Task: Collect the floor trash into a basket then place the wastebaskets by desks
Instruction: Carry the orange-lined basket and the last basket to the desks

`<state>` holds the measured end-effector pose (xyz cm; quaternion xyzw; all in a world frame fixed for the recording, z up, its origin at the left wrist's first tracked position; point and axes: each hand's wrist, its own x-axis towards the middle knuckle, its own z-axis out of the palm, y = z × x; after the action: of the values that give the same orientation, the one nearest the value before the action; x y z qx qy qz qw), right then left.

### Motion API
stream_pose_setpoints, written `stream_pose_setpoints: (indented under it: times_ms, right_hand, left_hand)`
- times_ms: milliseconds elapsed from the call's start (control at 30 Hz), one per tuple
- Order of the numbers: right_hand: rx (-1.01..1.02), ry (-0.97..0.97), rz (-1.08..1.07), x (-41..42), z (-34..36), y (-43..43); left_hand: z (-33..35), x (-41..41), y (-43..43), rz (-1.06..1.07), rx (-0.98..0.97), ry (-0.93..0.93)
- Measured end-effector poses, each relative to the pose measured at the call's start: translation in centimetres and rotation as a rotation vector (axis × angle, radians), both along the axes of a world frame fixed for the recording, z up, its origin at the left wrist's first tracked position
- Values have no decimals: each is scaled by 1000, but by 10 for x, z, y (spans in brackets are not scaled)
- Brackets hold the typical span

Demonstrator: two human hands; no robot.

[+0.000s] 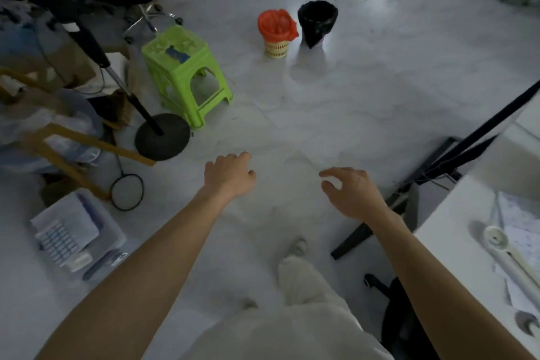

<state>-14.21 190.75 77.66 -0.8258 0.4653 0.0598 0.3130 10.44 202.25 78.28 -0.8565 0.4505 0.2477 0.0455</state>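
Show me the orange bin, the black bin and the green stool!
orange bin (277, 25), head view, its bag
black bin (317, 20), head view, its liner
green stool (191, 46), head view, its seat

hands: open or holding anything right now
Left hand: open, loosely curled, holding nothing.
Right hand: open, fingers spread, holding nothing.

Pale marble-look tiled floor (365, 102): smooth, glossy, with glare. Cream lattice plastic wastebasket (276, 49) lined with a thin orange plastic bag (276, 23), crinkled. Black wastebasket (317, 22): black plastic liner, wrinkled, slight sheen. Lime-green moulded plastic stool (181, 67): smooth, semi-gloss. Round black stand base (162, 137): matt. White desk top (455, 237): smooth, matt.
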Motion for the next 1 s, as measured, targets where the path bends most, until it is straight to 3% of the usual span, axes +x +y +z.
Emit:
stream_pose_setpoints:
  times_ms: [367,733,1000]
  right_hand:
    - [-43,65,16,122,-12,-239]
    - [-58,81,11,292,-5,-484]
    - [-25,106,-99,418,-4,-637]
  left_hand:
    - [-13,110,-237,-37,-25,-9]
    - [-22,294,-487,25,-80,24]
    - [-14,449,-656,-80,-14,-35]
